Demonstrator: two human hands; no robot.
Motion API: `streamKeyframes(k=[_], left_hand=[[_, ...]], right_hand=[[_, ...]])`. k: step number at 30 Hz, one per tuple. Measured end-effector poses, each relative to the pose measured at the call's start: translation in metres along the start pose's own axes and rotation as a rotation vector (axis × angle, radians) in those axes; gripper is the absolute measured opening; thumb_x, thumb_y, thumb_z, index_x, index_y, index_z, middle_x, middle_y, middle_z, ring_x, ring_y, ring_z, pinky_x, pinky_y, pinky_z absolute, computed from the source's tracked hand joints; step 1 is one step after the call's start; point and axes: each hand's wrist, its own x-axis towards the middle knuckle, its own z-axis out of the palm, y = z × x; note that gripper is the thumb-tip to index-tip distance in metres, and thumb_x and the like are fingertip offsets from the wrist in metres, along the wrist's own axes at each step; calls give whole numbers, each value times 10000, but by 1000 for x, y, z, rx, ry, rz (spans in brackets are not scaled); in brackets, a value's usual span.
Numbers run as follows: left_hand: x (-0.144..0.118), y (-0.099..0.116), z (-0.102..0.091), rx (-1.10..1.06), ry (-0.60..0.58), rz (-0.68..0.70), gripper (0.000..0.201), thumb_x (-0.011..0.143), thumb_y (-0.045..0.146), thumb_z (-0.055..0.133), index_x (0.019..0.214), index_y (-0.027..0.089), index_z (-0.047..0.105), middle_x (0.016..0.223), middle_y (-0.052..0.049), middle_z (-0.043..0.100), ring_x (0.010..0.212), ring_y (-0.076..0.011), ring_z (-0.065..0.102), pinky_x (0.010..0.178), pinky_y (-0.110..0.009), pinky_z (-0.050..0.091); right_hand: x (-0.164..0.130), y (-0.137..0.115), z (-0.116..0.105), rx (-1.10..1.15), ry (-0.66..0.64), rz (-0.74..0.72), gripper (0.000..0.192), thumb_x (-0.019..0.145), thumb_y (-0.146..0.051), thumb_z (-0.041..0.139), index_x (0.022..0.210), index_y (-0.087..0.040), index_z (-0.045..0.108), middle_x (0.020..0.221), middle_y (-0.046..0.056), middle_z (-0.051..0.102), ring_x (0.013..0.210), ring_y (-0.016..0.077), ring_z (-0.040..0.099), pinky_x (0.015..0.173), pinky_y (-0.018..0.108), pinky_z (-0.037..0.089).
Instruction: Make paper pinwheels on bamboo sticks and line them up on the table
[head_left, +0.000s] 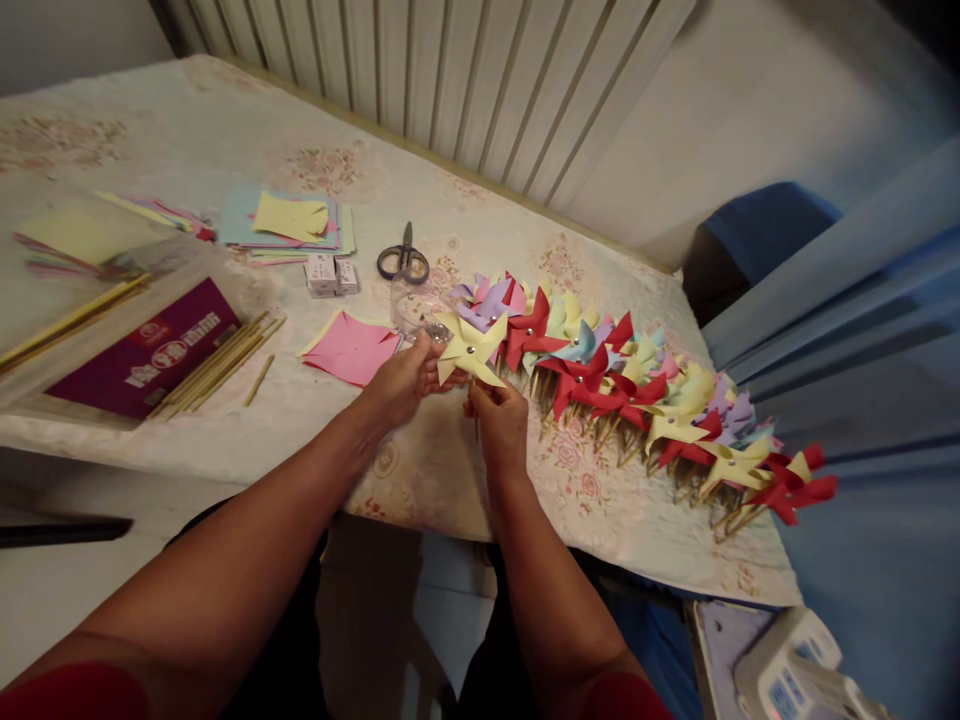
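A pale yellow paper pinwheel with a small pin at its centre is held up over the near side of the table. My right hand is closed round its thin stick, just below the blades. My left hand is beside the pinwheel's left blades with its fingers stretched out and thumb apart; whether its fingertips touch the paper, I cannot tell. Pink paper squares with cut corners lie left of that hand. Behind it sits a clear bag of small pieces, partly hidden.
Many finished pinwheels in several colours lie in a long row to the right. Scissors, small white boxes and stacked coloured paper are farther back. Wooden sticks rest by a clear plastic container at left.
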Motion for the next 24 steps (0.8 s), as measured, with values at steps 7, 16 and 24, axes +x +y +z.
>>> streamKeyframes(k=[7,16,24], left_hand=[[1,-4,-1,37,16,21,563,920,661,446,986,134,632,797,-96,716,721,-174,696,646,-266,523],[-13,-2,-16,186,325,257,401,909,525,564,785,147,617,672,-42,656,540,-106,576,544,-217,451],[-82,-20,-25,536,466,405,222,904,336,509,802,171,617,712,-3,638,643,-124,570,638,-232,448]], right_hand=[[-1,-2,0,6,-17,-8,190,727,-319,658,820,-156,688,613,-36,613,531,99,546,523,219,451],[-6,8,-6,-98,-84,27,206,694,-314,654,809,-151,707,672,-4,672,568,124,594,567,243,493],[-51,30,-41,-661,132,-300,238,739,-209,555,921,-145,695,789,47,660,749,183,582,780,326,466]])
